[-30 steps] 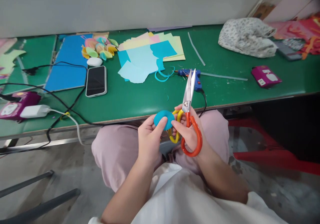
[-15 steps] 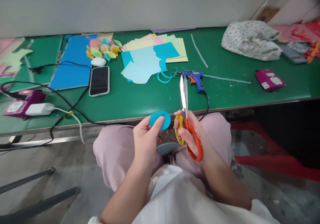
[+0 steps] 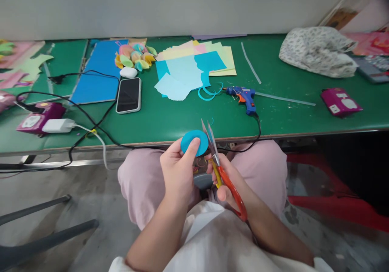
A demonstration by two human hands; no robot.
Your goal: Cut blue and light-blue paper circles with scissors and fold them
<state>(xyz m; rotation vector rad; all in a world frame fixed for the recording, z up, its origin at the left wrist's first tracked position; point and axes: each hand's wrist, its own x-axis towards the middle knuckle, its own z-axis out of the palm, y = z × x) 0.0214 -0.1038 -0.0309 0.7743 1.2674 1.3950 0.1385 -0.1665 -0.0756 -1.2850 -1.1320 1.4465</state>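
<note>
Left grip (image 3: 178, 170) pinches blue disc (image 3: 201, 144) (right grip (image 3: 231, 171): scissors (image 3: 215, 158)).

Nothing here I can actually read, tbh. The purple box (image 3: 340, 97) off to the right of the grip has white patches with tiny dark marks, and the purple block (image 3: 45, 110) far left of the grip has a pale patch, all illegible.

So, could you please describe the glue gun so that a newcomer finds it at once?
On the green table, find the paper pile. Just right of it, nearer the front edge than the loose clear stick, lies the glue gun. Only it has a blue pistol shape with an orange trigger.
</note>
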